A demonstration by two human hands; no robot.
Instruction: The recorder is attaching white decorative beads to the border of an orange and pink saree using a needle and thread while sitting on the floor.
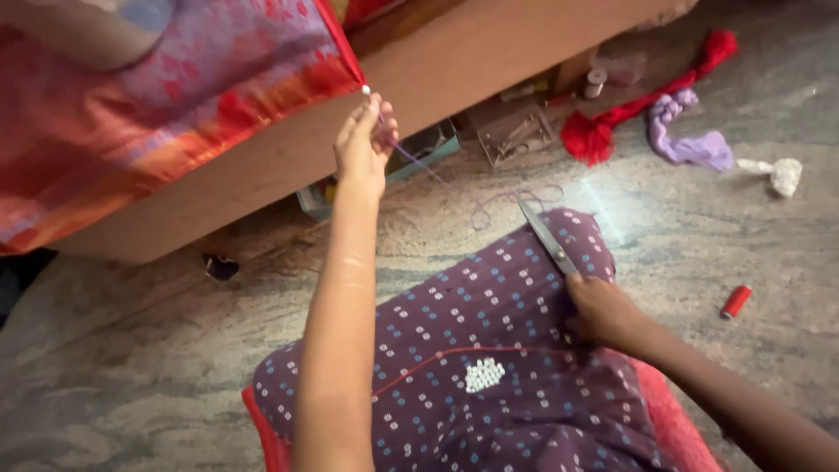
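Left hand (365,140) pinches purple thread (419,162) at red cloth (175,105) edge, bead (366,89) attached; right hand (603,310) grips scissors (546,236), thread uncut; loose beads (483,374) remain.

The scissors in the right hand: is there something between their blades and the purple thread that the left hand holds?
Nothing visible. The scissors in the right hand point toward the purple thread, held up by the left hand.

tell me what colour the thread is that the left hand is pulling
Purple thread, pinched by the left hand; seen in the head view.
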